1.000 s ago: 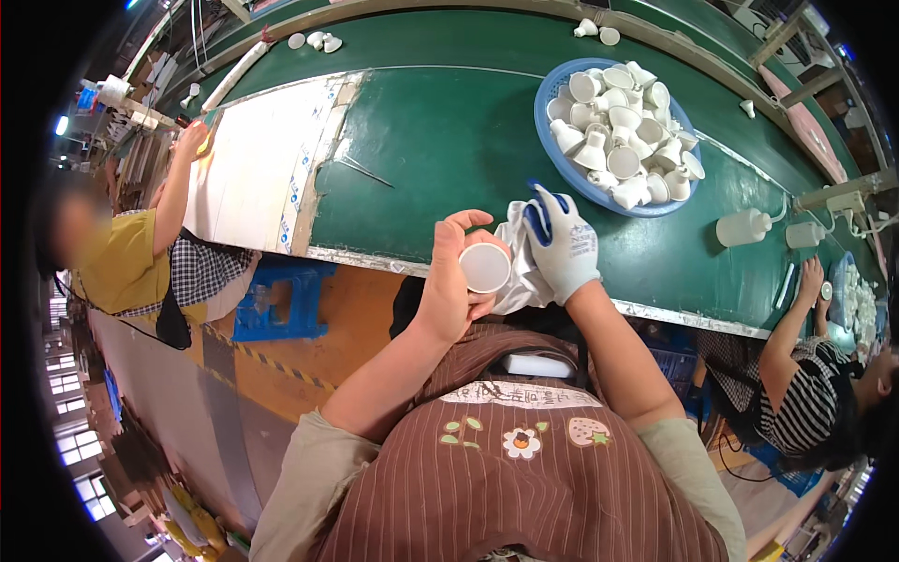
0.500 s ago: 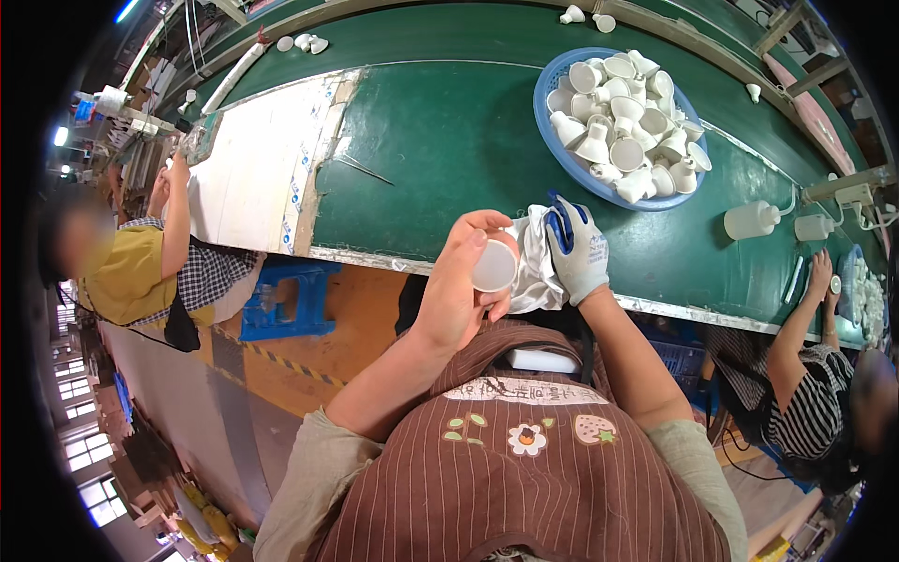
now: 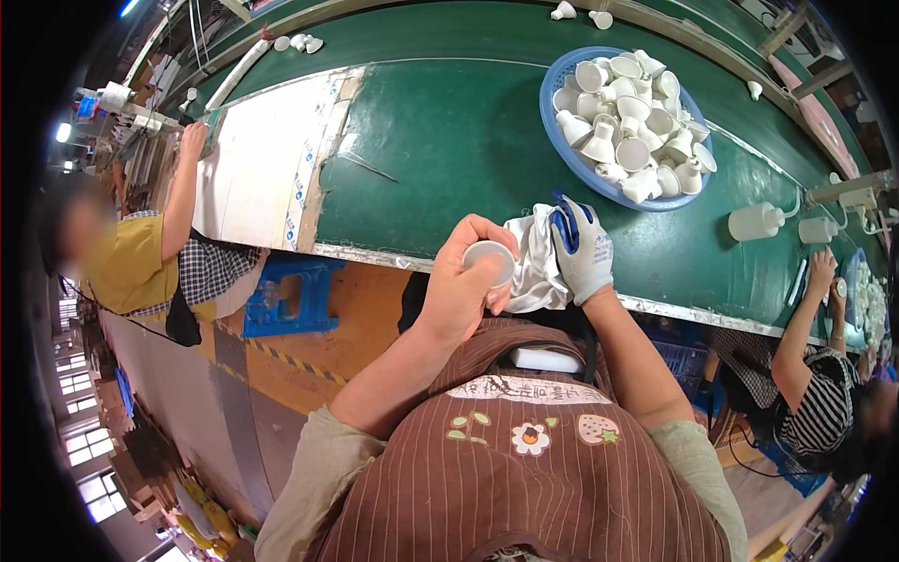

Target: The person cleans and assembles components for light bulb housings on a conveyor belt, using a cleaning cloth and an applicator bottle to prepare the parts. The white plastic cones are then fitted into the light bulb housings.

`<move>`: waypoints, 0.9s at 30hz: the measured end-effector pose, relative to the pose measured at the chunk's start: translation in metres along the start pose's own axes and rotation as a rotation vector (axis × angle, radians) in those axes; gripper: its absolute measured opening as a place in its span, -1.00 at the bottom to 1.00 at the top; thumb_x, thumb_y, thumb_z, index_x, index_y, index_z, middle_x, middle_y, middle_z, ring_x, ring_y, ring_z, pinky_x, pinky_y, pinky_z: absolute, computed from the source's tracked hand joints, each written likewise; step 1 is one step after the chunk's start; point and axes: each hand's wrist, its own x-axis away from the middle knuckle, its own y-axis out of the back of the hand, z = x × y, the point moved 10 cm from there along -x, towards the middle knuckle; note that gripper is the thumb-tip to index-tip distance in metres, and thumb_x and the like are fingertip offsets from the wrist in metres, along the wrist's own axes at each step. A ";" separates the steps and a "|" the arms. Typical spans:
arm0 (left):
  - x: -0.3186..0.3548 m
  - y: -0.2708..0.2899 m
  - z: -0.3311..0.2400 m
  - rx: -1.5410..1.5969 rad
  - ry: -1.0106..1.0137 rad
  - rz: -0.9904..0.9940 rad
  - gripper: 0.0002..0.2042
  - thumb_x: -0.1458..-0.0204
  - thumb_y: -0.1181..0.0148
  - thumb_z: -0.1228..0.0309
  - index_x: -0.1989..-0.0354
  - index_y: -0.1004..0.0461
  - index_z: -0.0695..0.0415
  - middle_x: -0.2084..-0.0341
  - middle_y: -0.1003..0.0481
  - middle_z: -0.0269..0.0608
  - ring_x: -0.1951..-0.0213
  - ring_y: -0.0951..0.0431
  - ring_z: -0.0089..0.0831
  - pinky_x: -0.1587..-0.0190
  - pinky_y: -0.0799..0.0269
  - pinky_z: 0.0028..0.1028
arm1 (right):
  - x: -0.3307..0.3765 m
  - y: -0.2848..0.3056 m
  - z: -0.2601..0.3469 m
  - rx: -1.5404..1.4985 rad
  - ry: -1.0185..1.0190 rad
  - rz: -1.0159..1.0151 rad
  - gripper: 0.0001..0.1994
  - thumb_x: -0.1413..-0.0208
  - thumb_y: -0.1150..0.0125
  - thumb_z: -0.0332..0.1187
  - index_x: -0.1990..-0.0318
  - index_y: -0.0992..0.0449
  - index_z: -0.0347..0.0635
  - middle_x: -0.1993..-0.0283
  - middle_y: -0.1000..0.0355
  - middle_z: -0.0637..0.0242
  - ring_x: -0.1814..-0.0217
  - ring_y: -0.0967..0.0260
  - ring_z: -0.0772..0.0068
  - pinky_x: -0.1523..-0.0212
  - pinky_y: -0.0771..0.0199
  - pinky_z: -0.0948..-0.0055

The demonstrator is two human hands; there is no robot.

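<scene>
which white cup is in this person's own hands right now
The white cup gripped in the left hand; the cups heaped in the blue basket lie untouched.

A long green-topped bench [image 3: 449,122] spans the room, with a blue plastic stool [image 3: 316,290] beside it on orange-brown floor [image 3: 375,304] marked with yellow-and-black tape [image 3: 292,360]. Bright windows [image 3: 84,448] line the left edge, near brown stacks [image 3: 131,468], probably cardboard.
</scene>
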 end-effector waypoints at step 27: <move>-0.002 0.005 -0.018 -0.761 -0.208 -0.011 -0.86 -0.30 0.01 0.40 0.17 -0.30 0.23 0.36 -0.42 -0.24 0.40 -0.38 -0.61 0.30 -0.31 -0.57 | -0.056 0.023 0.108 0.340 0.153 0.177 -0.46 -0.13 -0.21 -0.07 -0.22 -0.38 -0.10 -0.29 -0.26 -0.06 -0.22 -0.33 -0.09 -0.19 -0.36 0.13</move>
